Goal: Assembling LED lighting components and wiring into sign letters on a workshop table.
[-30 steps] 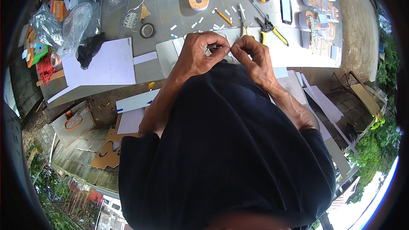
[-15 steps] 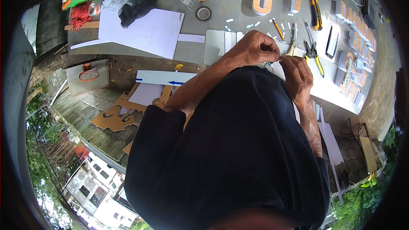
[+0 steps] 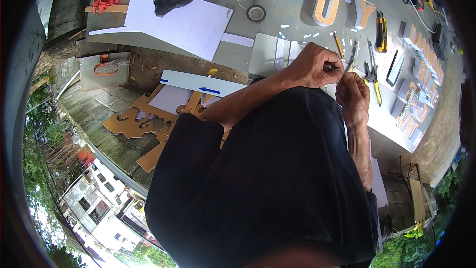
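Observation:
Both my hands are raised together in front of my chest, above the grey worktable (image 3: 292,0). My left hand (image 3: 311,64) pinches a small thin piece (image 3: 331,68) between thumb and fingers. My right hand (image 3: 353,94) sits just below and to the right, its fingertips meeting the same piece. The piece is too small to tell what it is. My black shirt hides the table's near edge. A flat white panel (image 3: 267,52) lies right behind my left hand.
On the table lie a large white sheet (image 3: 183,22), a black tape roll (image 3: 256,13), orange-and-white box letters (image 3: 327,7), a yellow utility knife (image 3: 381,25) and pliers (image 3: 369,72). More letters (image 3: 421,99) line the right side. Brown cut-out boards (image 3: 139,119) lie on the ground at left.
The view has swung, so the table and my hands now sit further right in the picture. My hands stay pressed together on the small piece.

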{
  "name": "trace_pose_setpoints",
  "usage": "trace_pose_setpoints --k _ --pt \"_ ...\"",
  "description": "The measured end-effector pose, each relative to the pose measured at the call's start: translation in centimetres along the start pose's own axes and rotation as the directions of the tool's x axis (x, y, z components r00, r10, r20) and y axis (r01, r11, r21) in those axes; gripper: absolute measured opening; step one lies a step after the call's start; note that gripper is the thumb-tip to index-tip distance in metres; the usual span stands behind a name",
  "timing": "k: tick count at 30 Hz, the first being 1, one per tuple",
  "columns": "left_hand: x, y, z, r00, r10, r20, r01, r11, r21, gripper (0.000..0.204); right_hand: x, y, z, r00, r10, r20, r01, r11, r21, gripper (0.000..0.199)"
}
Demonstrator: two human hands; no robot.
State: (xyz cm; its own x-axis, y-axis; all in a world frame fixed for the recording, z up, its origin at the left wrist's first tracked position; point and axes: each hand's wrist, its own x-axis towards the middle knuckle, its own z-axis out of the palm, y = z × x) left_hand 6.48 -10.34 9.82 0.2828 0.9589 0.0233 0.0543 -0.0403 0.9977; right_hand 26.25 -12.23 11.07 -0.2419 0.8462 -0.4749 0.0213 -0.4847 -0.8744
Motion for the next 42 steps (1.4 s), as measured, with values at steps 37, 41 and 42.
trace_pose_setpoints --k 37,41,42 --pt "0.4 -1.7 -1.8 0.931 -0.3 0.206 0.354 0.877 -0.324 0.011 0.1 -0.4 0.5 0.717 -0.665 0.209 0.597 0.431 -0.677 0.036" --pt "0.6 -2.1 -1.6 0.928 -0.3 0.219 0.365 0.848 -0.383 0.013 0.7 0.0 0.1 0.593 -0.753 0.285 0.663 0.256 -0.704 0.036" --pt "0.6 -2.0 -1.5 0.925 -0.304 0.226 0.371 0.851 -0.373 0.013 0.8 0.0 -0.1 0.541 -0.772 0.334 0.69 0.179 -0.702 0.034"
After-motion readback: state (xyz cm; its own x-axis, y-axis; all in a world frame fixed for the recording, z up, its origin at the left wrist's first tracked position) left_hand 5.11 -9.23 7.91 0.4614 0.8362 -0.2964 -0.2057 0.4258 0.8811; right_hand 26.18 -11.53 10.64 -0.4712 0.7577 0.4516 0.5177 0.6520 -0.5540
